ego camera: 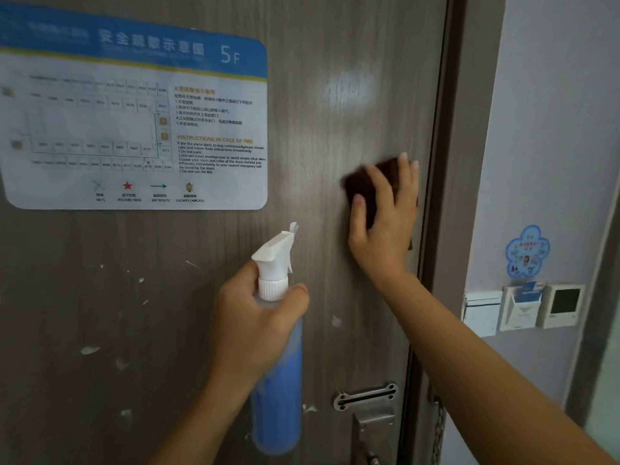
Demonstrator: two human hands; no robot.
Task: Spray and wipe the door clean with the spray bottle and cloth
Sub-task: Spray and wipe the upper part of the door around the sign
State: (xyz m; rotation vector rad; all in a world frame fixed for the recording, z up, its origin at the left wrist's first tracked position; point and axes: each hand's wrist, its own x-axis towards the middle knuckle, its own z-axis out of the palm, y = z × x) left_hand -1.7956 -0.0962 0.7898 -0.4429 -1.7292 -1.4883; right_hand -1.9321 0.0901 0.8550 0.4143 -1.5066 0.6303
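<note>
I see the brown cloth (367, 186) flat on the grey door (335, 122), near its right edge, above the chain lock (367, 397). My right hand (385, 216) presses it with the fingers spread and straight. My left hand (258, 317) holds the spray bottle (278, 364) by the neck, fingers curled around it, the nozzle toward the door. I judge the wiping is under way: white marks (89, 350) remain lower left, under the evacuation poster (134, 129), so much is left.
</note>
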